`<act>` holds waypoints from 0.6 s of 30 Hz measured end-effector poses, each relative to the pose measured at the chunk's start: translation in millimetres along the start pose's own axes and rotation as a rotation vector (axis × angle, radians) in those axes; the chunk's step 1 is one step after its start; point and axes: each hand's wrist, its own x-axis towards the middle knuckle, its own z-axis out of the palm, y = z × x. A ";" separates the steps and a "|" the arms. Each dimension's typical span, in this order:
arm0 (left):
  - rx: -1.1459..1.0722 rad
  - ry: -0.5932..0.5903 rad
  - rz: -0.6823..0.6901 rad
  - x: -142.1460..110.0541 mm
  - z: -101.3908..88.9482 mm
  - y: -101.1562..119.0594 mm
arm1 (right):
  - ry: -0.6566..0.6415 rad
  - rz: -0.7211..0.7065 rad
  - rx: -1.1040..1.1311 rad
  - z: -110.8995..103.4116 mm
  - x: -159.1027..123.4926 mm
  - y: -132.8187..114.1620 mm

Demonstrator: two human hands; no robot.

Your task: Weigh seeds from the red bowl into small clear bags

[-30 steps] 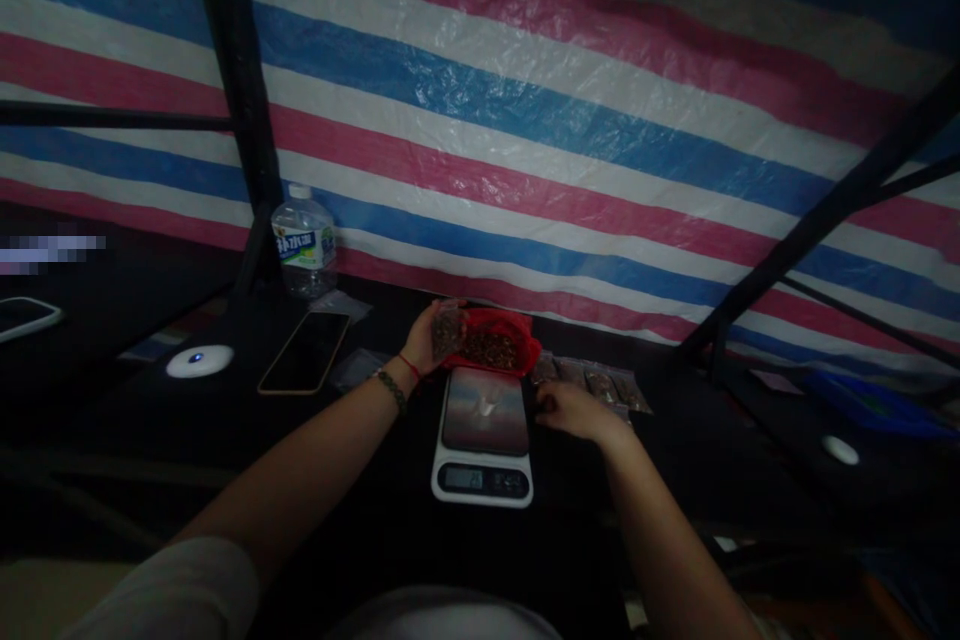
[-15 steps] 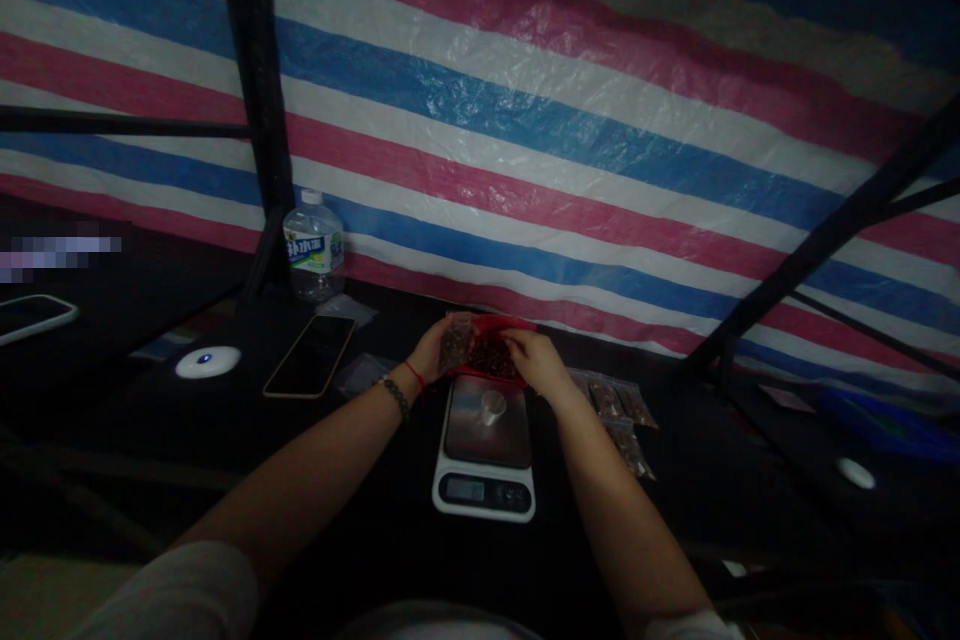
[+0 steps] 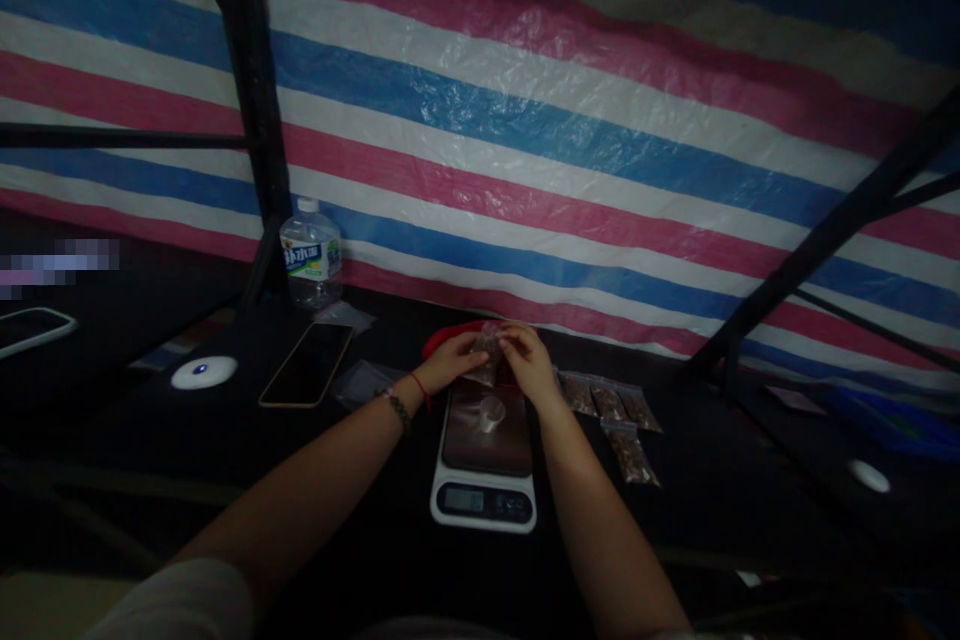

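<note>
Dark table [image 3: 225, 460]: both hands' grips pinch small bag [image 3: 486, 352] above scale [image 3: 484, 455].

The left hand [image 3: 452, 360] and right hand [image 3: 527, 360] cover most of the small clear bag [image 3: 486, 352] pinched between them, so its contents are too dim to identify. Behind them, only the ten o'clock rim of the red bowl [image 3: 442, 337] shows. The scale [image 3: 484, 450] display is too small to read. A second phone [image 3: 30, 328] at nine o'clock is cut by the edge.
</note>
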 end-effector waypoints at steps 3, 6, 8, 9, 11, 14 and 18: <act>0.145 0.020 0.009 1.3 0.0 0.7 | 0.018 0.082 0.007 -0.1 -2.1 1.9; 0.182 -0.007 0.006 -0.7 2.6 3.0 | 0.039 0.233 0.113 3.0 -5.0 6.3; 0.199 0.001 0.013 -2.2 4.3 3.8 | 0.050 0.310 0.174 4.2 -6.2 11.0; 0.201 0.018 0.021 -2.6 4.9 3.8 | 0.044 0.333 0.192 4.4 -6.6 13.4; 0.200 0.044 0.030 -2.8 5.6 3.0 | 0.034 0.358 0.216 4.1 -7.4 17.5; 0.191 0.070 0.033 -2.0 5.9 2.1 | 0.037 0.375 0.209 3.8 -8.7 19.3; 0.229 0.167 0.097 -1.3 5.6 6.4 | 0.058 0.360 0.125 5.2 -9.6 14.7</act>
